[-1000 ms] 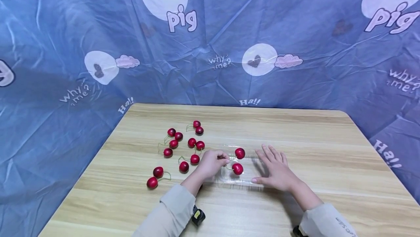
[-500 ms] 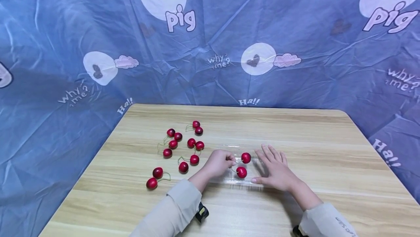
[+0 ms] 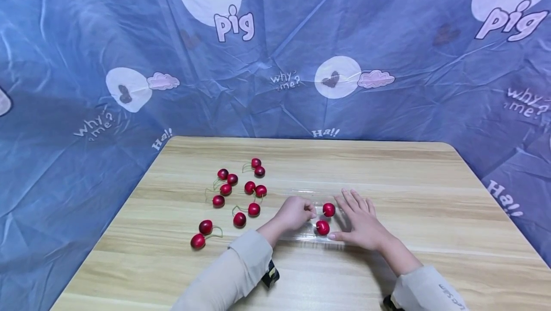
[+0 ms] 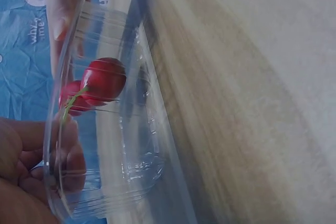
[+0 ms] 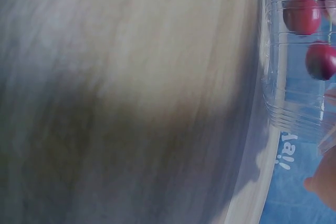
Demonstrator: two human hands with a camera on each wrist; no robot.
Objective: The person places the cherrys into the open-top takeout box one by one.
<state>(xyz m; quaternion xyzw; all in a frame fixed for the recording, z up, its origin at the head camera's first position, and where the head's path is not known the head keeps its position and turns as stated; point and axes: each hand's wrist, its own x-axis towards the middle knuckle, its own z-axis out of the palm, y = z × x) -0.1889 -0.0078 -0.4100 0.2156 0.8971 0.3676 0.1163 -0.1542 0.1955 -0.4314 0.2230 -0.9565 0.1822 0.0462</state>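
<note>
A pair of red cherries (image 3: pixel 322 227) with green stems hangs within a clear plastic container (image 3: pixel 307 239). My left hand (image 3: pixel 294 213) pinches their stem, its fingers reaching over the container's rim. In the left wrist view the joined stem (image 4: pixel 75 99) meets the fingertips, and one cherry (image 4: pixel 108 80) overlaps the other. My right hand (image 3: pixel 363 225) lies with spread, straight fingers at the container's right end. The right wrist view catches only part of that hand, beside the container wall (image 5: pixel 294 108).
Several more cherries (image 3: pixel 254 209) lie in stemmed pairs on the wooden table (image 3: pixel 409 172), left of the container. The nearest pair (image 3: pixel 198 241) sits toward the front left. A blue printed cloth (image 3: pixel 241 105) hangs behind the table.
My left hand has moved right and slightly toward me, carrying the cherry pair deeper over the container toward my right hand. The right hand has stayed in place.
</note>
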